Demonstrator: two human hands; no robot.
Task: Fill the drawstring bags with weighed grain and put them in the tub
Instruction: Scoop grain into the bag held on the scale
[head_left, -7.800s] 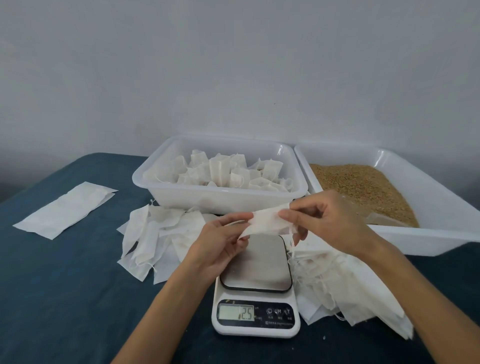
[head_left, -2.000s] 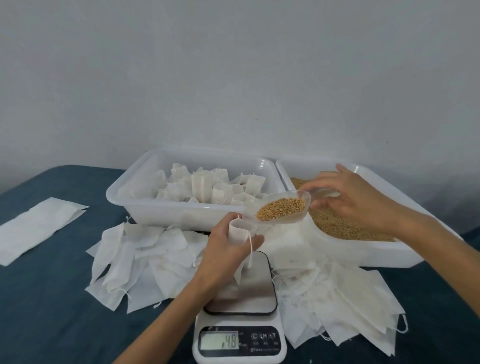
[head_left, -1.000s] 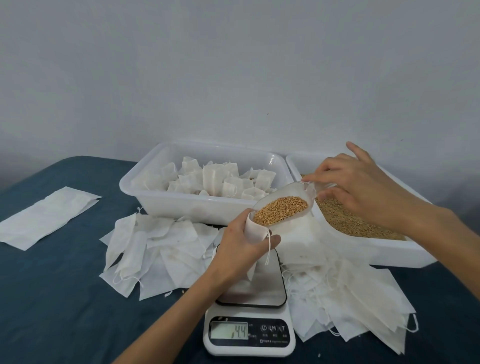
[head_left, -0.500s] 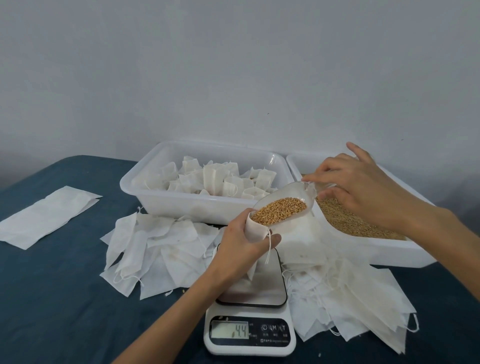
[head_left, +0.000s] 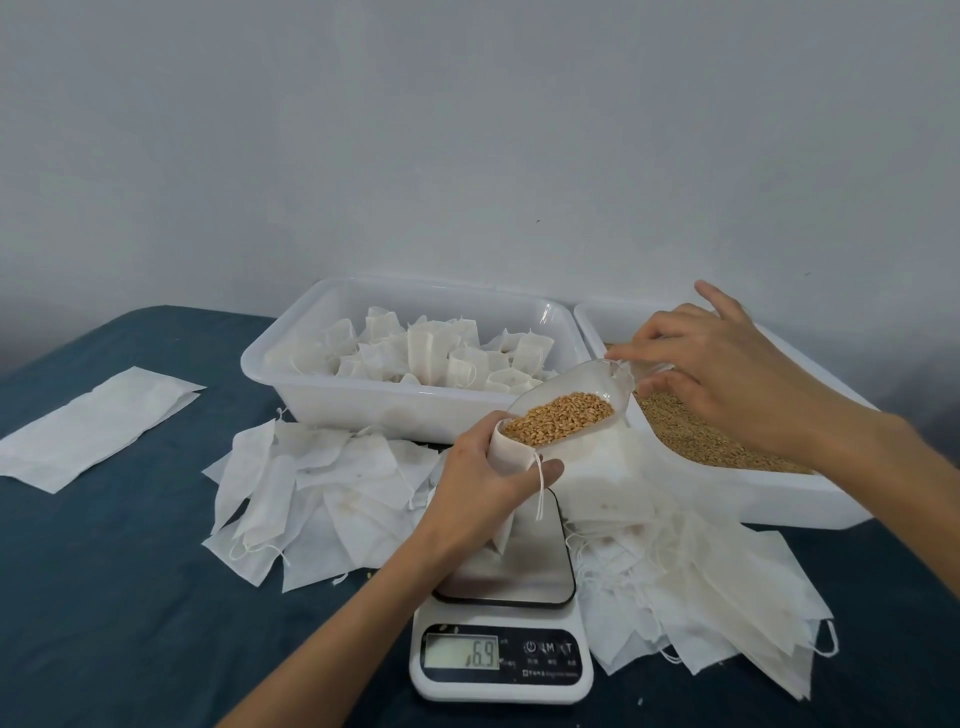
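Note:
My left hand (head_left: 483, 483) grips a small white drawstring bag (head_left: 511, 452) with its mouth held open above the scale (head_left: 501, 660). My right hand (head_left: 727, 364) holds a clear plastic scoop (head_left: 582, 400) by its handle, tilted so its lip rests in the bag's mouth. The scoop carries golden grain (head_left: 561, 418). The scale's display reads 6.9. Behind stands a white tub (head_left: 363, 405) with several filled bags. To the right, a second white tub (head_left: 779, 499) holds loose grain.
Empty white bags lie in a heap (head_left: 322, 483) left of the scale and in another heap (head_left: 701, 587) right of it. A flat white sheet (head_left: 98, 423) lies far left on the dark blue tabletop. A pale wall rises just behind the tubs.
The scoop's lip has settled into the bag's mouth, and the scale reading has gone from 4.4 to 6.9. Both hands stay nearly where they were.

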